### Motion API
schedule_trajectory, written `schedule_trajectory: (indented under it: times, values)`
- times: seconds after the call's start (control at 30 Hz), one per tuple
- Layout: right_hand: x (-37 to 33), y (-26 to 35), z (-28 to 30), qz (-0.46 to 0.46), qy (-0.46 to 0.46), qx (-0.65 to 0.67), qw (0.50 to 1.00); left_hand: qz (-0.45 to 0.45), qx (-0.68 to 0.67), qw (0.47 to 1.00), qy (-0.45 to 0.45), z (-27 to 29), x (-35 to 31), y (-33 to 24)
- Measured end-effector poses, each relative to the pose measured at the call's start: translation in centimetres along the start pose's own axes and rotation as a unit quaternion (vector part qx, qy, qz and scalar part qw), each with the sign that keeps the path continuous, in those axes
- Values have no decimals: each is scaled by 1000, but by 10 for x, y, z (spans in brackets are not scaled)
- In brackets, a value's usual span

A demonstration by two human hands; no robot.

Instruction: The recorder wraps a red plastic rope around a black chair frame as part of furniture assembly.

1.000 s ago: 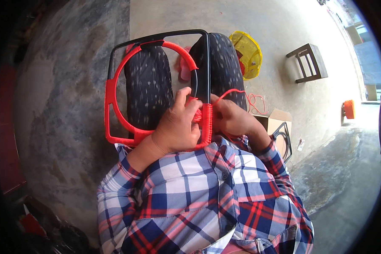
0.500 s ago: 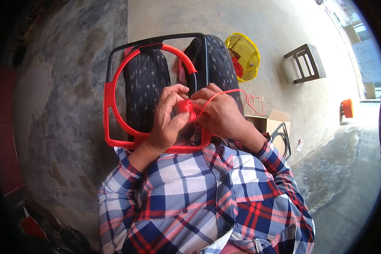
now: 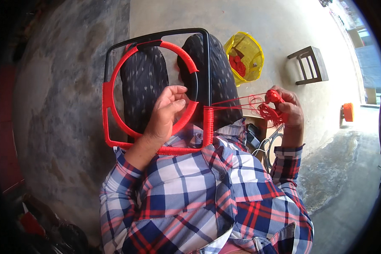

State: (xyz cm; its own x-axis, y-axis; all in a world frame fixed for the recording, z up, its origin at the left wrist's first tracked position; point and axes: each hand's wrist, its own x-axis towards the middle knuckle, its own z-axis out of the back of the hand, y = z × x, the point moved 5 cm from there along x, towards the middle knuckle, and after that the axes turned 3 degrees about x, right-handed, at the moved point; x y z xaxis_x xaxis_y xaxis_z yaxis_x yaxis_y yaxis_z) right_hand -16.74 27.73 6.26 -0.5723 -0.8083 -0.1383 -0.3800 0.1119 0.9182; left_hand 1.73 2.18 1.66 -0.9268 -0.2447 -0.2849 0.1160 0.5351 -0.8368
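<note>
A squarish black frame (image 3: pixel 156 31) with a round ring inside it rests across my lap. Red cord wrapping (image 3: pixel 108 95) covers much of the frame and ring; part of the ring's right side and the frame's top stay black. My left hand (image 3: pixel 163 118) lies over the ring's lower right, fingers loosely bent and apart from the thumb, with nothing visible between them. Out to the right, my right hand (image 3: pixel 294 112) grips a bundle of red cord (image 3: pixel 273 106). Taut strands run from that bundle to the frame's right bar, just above its wrapped part.
A yellow mesh basket (image 3: pixel 254 63) with red cord in it stands on the floor beyond my right knee. Farther right is a small dark stool (image 3: pixel 311 65). A partly hidden cardboard box (image 3: pixel 260 122) with black items sits below my right hand. An orange-red object (image 3: pixel 347 112) is at far right.
My right hand has swung right, away from the left hand, carrying the red cord bundle and drawing strands out straight from the frame. My left hand no longer touches the bundle and stays over the ring.
</note>
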Motion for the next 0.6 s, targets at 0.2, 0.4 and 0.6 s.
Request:
schedule_trajectory:
  times: [0.2,0.4,0.6]
  values:
    - [16,-56,18,-192,54,-259,945,62,8,998,16,-6,4,3]
    - [-26,-31,132,202,-160,342,904,116,-9,992,57,-4,3,6]
    - [-4,-62,72,57,-195,191,960,153,57,983,82,-7,5,6]
